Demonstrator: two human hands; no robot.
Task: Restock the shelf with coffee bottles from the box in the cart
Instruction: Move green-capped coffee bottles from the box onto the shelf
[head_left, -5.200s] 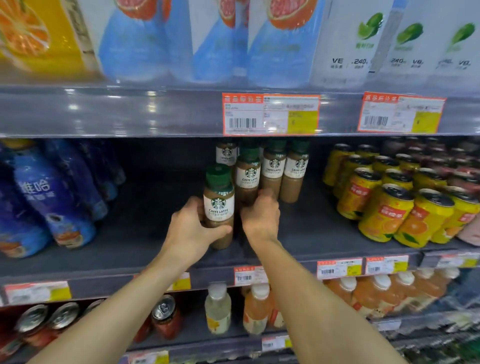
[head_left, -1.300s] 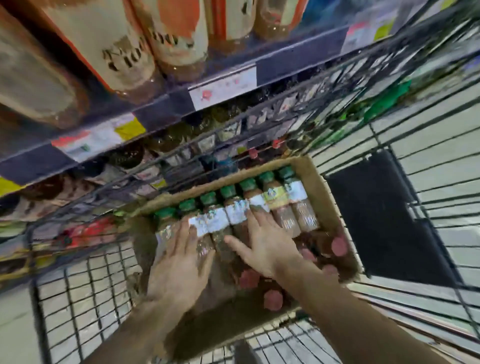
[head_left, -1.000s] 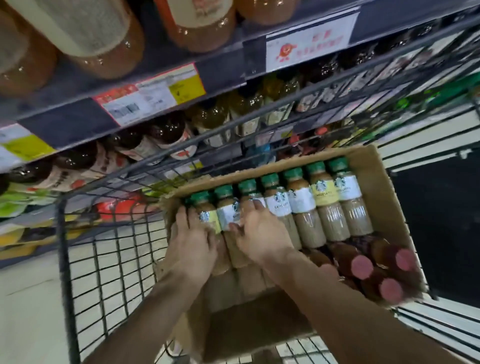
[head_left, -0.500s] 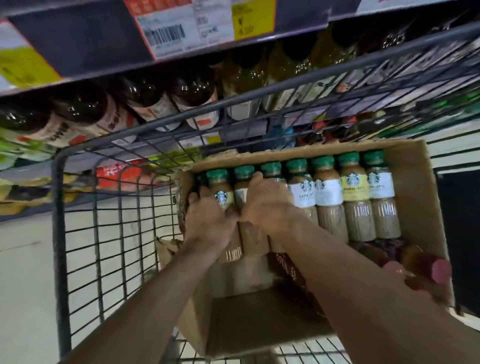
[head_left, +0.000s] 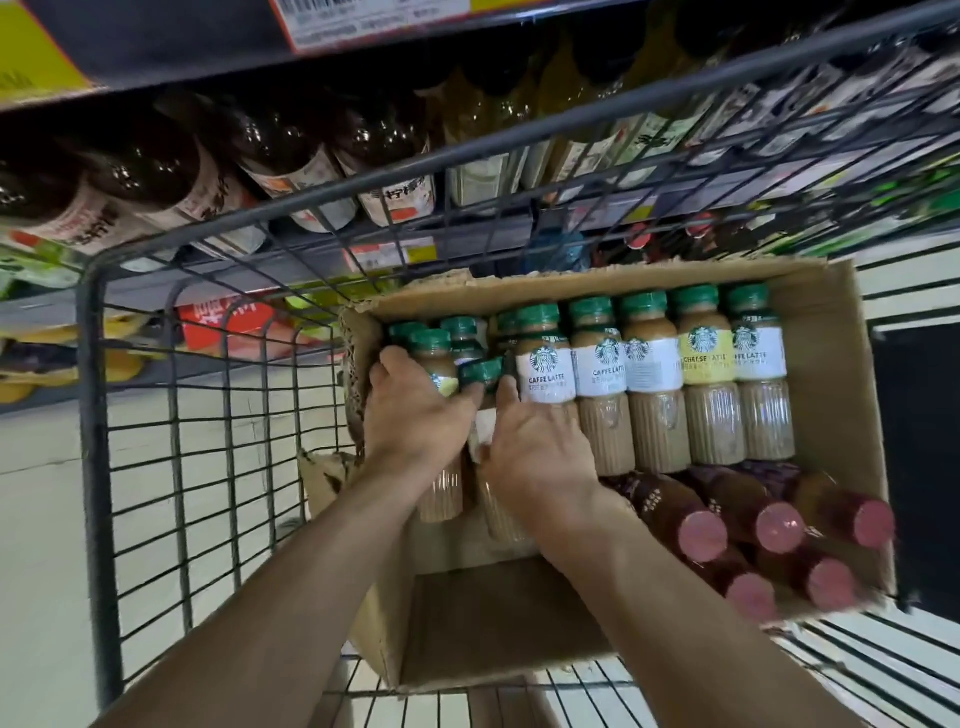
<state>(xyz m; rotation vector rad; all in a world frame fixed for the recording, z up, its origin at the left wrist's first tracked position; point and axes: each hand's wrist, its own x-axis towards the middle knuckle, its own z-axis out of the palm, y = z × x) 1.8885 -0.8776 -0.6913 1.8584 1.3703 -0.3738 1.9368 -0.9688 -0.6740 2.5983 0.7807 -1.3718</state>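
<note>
Head view: two coffee bottles gripped in the box.
Since half a second ago, the left hand (head_left: 410, 415) and right hand (head_left: 540, 457) are each closed round a green-capped latte bottle (head_left: 480, 379), now raised above the row in the cardboard box (head_left: 831, 374) inside the wire cart (head_left: 98, 467); transfer to the shelf is judged next.

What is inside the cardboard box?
The box holds green-capped bottles and pink-capped bottles. The left hand and right hand cover what lies under them.

Matt cardboard box (head_left: 831, 332); dark metal wire cart (head_left: 93, 415); glossy bottles (head_left: 654, 410).
</note>
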